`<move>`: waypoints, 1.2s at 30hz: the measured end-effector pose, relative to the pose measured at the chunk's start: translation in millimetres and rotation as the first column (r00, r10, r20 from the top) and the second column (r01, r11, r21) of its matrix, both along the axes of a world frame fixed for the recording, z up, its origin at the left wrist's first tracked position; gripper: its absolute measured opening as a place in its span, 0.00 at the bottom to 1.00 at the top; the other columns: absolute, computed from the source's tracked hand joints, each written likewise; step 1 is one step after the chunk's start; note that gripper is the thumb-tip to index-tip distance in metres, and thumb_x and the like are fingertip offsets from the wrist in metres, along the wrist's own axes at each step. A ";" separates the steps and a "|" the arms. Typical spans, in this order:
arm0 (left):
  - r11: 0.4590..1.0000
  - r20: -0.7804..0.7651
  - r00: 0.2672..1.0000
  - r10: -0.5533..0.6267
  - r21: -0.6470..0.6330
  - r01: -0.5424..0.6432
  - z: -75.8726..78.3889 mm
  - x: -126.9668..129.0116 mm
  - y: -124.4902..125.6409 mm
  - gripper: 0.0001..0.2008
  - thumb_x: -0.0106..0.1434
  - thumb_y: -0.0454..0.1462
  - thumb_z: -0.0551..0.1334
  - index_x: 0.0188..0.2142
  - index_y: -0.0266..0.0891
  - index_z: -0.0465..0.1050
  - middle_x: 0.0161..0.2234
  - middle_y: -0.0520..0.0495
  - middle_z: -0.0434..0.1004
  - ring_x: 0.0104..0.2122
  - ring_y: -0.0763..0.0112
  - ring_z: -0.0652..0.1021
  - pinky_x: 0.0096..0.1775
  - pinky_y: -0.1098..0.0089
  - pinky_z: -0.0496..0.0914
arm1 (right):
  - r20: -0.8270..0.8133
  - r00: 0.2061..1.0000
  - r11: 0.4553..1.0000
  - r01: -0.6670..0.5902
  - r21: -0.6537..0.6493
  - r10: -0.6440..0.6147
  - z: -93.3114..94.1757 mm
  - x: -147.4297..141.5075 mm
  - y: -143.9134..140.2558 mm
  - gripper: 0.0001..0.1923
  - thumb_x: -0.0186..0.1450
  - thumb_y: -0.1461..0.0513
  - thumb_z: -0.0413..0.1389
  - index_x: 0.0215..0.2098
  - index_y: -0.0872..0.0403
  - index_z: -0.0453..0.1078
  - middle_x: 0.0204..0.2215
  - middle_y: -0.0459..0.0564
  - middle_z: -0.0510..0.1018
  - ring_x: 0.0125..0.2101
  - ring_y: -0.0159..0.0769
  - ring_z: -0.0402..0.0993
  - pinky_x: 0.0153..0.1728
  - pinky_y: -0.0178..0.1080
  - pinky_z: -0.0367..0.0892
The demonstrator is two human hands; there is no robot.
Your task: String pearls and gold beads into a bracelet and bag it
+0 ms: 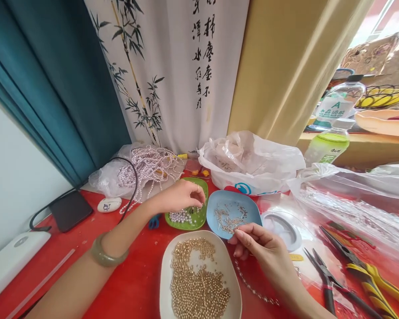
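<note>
Pearl beads [181,216]: state position.

Loose on the green plate [201,220], between 11 and 12 o'clock from the white tray [164,279] in front of you. Gold beads [186,288] cover most of that tray.

Left hand [182,195]: state condition.

It is above the green plate, your fingers curled downward with the tips at the pearl beads. Whether they pinch a bead cannot be determined.

Right hand [264,246]: state condition.

Your thumb and index finger are pressed together at the near edge of the blue plate [219,199], 1 o'clock from the white tray. Any item between the tips is too small to identify. Fine metal pieces [226,220] lie on that plate. Between 3 and 4 o'clock, a beaded chain [252,291] lies on the red desk [133,274].

Surrounding items?

At 3 o'clock, beyond your right wrist: black-handled pliers [326,275] and yellow-handled pliers [362,266]. At 11 o'clock, beyond the green plate: pearl strands [149,166].
</note>
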State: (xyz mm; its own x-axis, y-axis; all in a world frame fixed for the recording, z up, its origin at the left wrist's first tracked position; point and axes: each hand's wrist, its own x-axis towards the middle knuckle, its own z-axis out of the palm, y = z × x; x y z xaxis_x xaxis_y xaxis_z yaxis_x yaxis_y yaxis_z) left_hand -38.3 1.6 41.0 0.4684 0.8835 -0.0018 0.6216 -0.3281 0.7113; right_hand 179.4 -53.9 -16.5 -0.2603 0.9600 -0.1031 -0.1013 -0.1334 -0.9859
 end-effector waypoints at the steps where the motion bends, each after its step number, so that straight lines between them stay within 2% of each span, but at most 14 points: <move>1: 0.999 -0.041 0.998 -0.048 0.025 0.049 2.4 0.1 -1.8 0.06 0.52 0.32 0.59 0.28 0.38 0.74 0.29 0.49 0.77 0.29 0.71 0.74 0.32 0.72 0.65 | -0.004 1.000 1.000 -0.001 -0.002 0.001 -0.6 -0.2 -0.2 0.12 0.54 0.54 0.59 0.24 0.55 0.70 0.16 0.45 0.73 0.18 0.29 0.67 0.21 0.32 0.63; 3: 0.989 -0.106 0.986 -0.127 0.060 0.133 5.8 -1.0 -3.6 0.06 0.52 0.32 0.59 0.28 0.40 0.75 0.28 0.51 0.77 0.28 0.71 0.74 0.30 0.73 0.64 | -0.026 0.999 1.000 -0.023 -0.013 0.023 -2.6 -0.2 -0.4 0.12 0.54 0.54 0.59 0.24 0.55 0.70 0.16 0.45 0.73 0.18 0.29 0.67 0.22 0.32 0.63; 4: 0.987 -0.123 0.984 -0.128 0.079 0.139 6.4 -2.8 -3.1 0.06 0.53 0.33 0.58 0.29 0.41 0.75 0.28 0.51 0.77 0.28 0.71 0.74 0.30 0.73 0.64 | -0.041 0.998 0.999 -0.041 -0.021 0.040 -3.8 -0.1 -0.3 0.12 0.54 0.54 0.59 0.24 0.55 0.70 0.16 0.45 0.73 0.18 0.29 0.67 0.22 0.33 0.63; 6: 0.987 -0.149 0.988 -0.030 0.154 0.053 4.6 -9.3 1.1 0.08 0.54 0.33 0.57 0.31 0.42 0.75 0.30 0.50 0.78 0.29 0.70 0.74 0.31 0.73 0.64 | -0.060 0.996 0.997 -0.068 -0.032 0.066 -5.8 0.0 0.0 0.11 0.54 0.54 0.59 0.24 0.55 0.70 0.16 0.45 0.73 0.18 0.28 0.67 0.22 0.33 0.63; 8: 0.958 -0.187 0.971 0.148 0.271 -0.093 -0.8 -18.1 8.6 0.08 0.54 0.33 0.57 0.31 0.42 0.75 0.31 0.49 0.78 0.30 0.68 0.74 0.32 0.72 0.63 | -0.052 0.996 0.997 -0.068 -0.030 0.066 -6.7 -0.2 0.2 0.12 0.54 0.54 0.59 0.24 0.54 0.70 0.17 0.45 0.73 0.18 0.29 0.67 0.22 0.34 0.64; 11: 0.943 -0.218 0.956 0.198 0.309 -0.124 -13.1 -28.5 20.2 0.09 0.54 0.31 0.56 0.31 0.41 0.75 0.31 0.47 0.77 0.32 0.65 0.74 0.34 0.69 0.63 | -0.016 0.998 0.998 -0.067 -0.014 0.067 -6.7 -0.9 0.1 0.13 0.53 0.53 0.59 0.24 0.55 0.70 0.15 0.45 0.72 0.17 0.31 0.67 0.22 0.35 0.64; 15: 0.934 -0.258 0.945 0.201 0.342 -0.106 -27.8 -29.2 26.8 0.09 0.56 0.32 0.56 0.31 0.40 0.75 0.32 0.45 0.75 0.35 0.63 0.72 0.38 0.67 0.62 | -0.022 0.997 0.997 -0.081 -0.013 0.081 -7.0 -1.9 -1.1 0.12 0.55 0.54 0.58 0.25 0.55 0.70 0.14 0.44 0.71 0.18 0.29 0.66 0.23 0.35 0.62; 19: 0.920 -0.306 0.931 0.199 0.386 -0.069 -34.7 -26.2 26.7 0.09 0.57 0.35 0.56 0.35 0.39 0.75 0.33 0.43 0.72 0.41 0.59 0.68 0.41 0.65 0.60 | -0.017 0.998 0.998 -0.053 -0.019 0.052 -5.8 -2.7 -3.3 0.11 0.56 0.54 0.58 0.25 0.55 0.69 0.14 0.43 0.70 0.17 0.28 0.64 0.22 0.33 0.61; 27: 0.926 -0.411 0.903 0.128 0.376 0.040 -38.3 -24.4 26.8 0.06 0.56 0.34 0.58 0.28 0.42 0.75 0.31 0.48 0.71 0.39 0.62 0.67 0.38 0.66 0.61 | -0.022 0.997 0.998 -0.068 -0.009 0.068 -9.2 -2.4 -3.1 0.11 0.57 0.55 0.57 0.25 0.55 0.68 0.15 0.43 0.70 0.17 0.26 0.64 0.22 0.32 0.61; 36: 0.915 -0.435 0.882 0.179 0.403 0.013 -41.8 -18.5 26.2 0.06 0.55 0.35 0.58 0.30 0.39 0.73 0.32 0.46 0.72 0.40 0.59 0.66 0.37 0.64 0.61 | 0.023 0.997 0.998 -0.069 0.012 0.068 -6.0 -3.3 -1.7 0.11 0.57 0.55 0.57 0.25 0.54 0.68 0.17 0.42 0.72 0.17 0.23 0.64 0.21 0.29 0.60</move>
